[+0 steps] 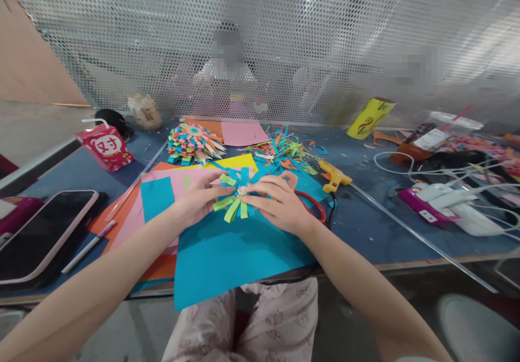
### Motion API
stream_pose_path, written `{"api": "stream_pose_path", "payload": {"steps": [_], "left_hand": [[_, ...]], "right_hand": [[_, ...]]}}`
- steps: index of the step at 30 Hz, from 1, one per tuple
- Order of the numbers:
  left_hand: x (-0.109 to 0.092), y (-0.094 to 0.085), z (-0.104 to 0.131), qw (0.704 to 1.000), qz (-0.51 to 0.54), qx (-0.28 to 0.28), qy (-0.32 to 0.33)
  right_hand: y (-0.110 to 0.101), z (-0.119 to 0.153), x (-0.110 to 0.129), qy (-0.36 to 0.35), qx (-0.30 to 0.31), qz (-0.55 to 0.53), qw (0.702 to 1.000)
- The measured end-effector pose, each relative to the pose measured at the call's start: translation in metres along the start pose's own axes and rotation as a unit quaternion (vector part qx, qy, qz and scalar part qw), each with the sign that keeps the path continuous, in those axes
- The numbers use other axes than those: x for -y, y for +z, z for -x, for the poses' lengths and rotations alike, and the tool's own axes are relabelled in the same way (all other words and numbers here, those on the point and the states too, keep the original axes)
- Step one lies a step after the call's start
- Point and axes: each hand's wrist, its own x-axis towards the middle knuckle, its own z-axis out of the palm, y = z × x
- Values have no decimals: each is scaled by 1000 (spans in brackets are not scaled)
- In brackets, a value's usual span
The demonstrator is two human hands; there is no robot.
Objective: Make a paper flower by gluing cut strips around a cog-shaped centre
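Note:
Between my two hands is a small paper flower (232, 208) made of blue and lime-green strips looped outward from a middle. My left hand (203, 195) pinches its left side, thumb and forefinger near the centre. From the other side, my right hand (280, 199) has its fingers closed over the flower's middle, so part of the centre is hidden. Beneath them lies a large blue sheet of paper (235, 259), overhanging the table's front edge. Red scissor-like handles (317, 206) show beside my right wrist, partly covered.
Behind the hands sit a finished-looking multicoloured paper flower (193, 141) and a heap of paper strips (284, 148). To the right is a yellow glue gun (333, 176) with a long clear stick. A juice box (104, 146), a phone (49, 234) and a pen (88, 247) are left.

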Motion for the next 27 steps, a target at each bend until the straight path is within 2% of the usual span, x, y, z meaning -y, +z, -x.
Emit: {"api": "stream_pose_path", "payload": {"steps": [3,6,14,17,20,23,27], "left_hand": [[1,-2,-1,1000,2,-2,7],[3,-4,-3,1000,2,-9,9],[5,-7,-7,1000,-6,0,20],[5,-7,-7,999,-10,1,35],[5,-7,-7,999,-11,-4,37],[5,-7,-7,999,-16,-3,37],[4,-5,-6,999,-21,-12,30]], "right_hand": [[-1,-3,1,4,1,-30,1000],[-2,-3,4,42,-5,-87,995],[-3,-3,4,152,29,-239,959],[-2,-3,4,174,33,-249,952],[-1,-3,5,168,41,-208,963],[-1,-2,5,132,46,-157,978],[-2,-1,5,102,34,-154,982]]}}
